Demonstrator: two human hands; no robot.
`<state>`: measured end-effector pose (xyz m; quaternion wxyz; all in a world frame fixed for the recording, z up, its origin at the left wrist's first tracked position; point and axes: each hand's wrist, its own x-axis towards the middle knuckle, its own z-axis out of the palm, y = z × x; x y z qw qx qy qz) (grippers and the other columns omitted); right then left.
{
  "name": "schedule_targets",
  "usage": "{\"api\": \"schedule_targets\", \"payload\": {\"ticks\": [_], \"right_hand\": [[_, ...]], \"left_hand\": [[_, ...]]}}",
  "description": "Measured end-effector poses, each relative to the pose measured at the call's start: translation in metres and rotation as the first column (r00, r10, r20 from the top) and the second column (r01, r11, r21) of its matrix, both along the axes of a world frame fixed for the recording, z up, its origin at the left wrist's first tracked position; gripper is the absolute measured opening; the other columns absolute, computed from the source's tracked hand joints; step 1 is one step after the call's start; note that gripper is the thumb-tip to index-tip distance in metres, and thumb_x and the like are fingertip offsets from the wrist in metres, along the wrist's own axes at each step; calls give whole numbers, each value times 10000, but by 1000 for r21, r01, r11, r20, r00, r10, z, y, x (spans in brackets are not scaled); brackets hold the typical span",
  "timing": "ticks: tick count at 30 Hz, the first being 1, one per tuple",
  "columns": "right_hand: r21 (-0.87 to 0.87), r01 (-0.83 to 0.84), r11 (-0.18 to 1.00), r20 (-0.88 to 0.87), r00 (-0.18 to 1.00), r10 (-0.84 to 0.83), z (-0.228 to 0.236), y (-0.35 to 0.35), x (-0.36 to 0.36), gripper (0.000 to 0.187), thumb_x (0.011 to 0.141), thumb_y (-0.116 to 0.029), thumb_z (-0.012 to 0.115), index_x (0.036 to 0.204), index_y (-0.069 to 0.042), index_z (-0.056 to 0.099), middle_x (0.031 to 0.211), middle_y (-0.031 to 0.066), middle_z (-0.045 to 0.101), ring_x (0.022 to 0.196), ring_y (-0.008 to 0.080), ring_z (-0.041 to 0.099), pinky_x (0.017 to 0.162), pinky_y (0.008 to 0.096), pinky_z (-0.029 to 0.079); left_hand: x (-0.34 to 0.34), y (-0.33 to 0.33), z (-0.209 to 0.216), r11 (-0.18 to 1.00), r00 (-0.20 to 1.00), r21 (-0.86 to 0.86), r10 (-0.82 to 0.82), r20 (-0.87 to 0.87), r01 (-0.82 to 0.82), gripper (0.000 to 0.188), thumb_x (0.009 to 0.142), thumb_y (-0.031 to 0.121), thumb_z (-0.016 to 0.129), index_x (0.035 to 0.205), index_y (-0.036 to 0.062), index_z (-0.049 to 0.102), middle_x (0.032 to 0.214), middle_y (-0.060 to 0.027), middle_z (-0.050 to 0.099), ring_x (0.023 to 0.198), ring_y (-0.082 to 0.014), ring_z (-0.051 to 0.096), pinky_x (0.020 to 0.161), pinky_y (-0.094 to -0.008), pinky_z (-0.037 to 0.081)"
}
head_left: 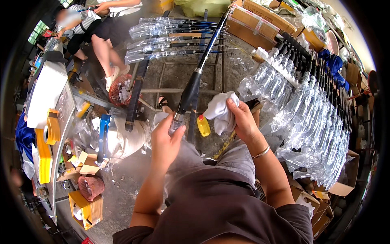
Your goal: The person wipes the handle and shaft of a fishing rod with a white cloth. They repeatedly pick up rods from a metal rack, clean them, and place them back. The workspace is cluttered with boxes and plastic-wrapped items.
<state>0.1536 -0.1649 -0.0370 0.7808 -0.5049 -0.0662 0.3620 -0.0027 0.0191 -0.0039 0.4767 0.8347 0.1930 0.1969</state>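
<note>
My left hand [165,140] is closed around the butt end of a fishing rod [190,91]. The rod has a black grip with silver rings and slants up and away to the right, past the top of the metal rack. In my right hand [243,122] a crumpled white cloth [221,112] is pinched between thumb and fingers, to the right of the rod and apart from it. Below the cloth stands a small yellow bottle [203,126] with a red cap.
Several bagged rods [162,40] lie across a metal rack [137,89] ahead. A long row of plastic-wrapped rods [300,118] fills the right side. Cardboard boxes [252,26] stand behind. At left are a worktable [61,107], a tape roll [46,132] and a red basket [120,89]. Two people sit far left.
</note>
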Motion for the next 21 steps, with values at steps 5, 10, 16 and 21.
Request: {"api": "schedule_targets", "payload": {"ticks": [5,10,16,21], "right_hand": [[-42,250,967,369,904,-217,13,0,7,388,916,-254,674,1205,-6,597,936,35,672,801,100,616,719,261,503],[42,195,980,356,914,-197,19,2,15,246,855,-138,736,1021,-29,592,828,1,634,693,72,585,644,245,490],[-386,229,894,656,749,91,35,14,2,381,840,-307,778,916,-50,507,728,-36,512,672,37,467,578,217,405],[-287,252,924,806,585,91,56,21,-5,234,901,-137,673,990,5,510,805,103,544,713,203,542,640,324,464]], "left_hand": [[3,-4,-3,999,1000,-35,-20,19,21,352,849,58,684,1186,1,602,845,-112,663,701,-161,617,649,-285,483],[3,-1,-5,997,999,-73,-36,2,36,366,850,61,688,1201,3,600,831,-93,660,695,-109,596,633,-249,472],[4,-3,1,975,999,-215,-51,-13,47,367,865,58,682,1213,-15,591,863,-20,649,711,-58,545,638,-215,455],[1,-5,-3,885,995,-460,-97,-34,71,371,892,69,666,1238,-26,575,862,21,618,702,-29,498,613,-188,420]]}}
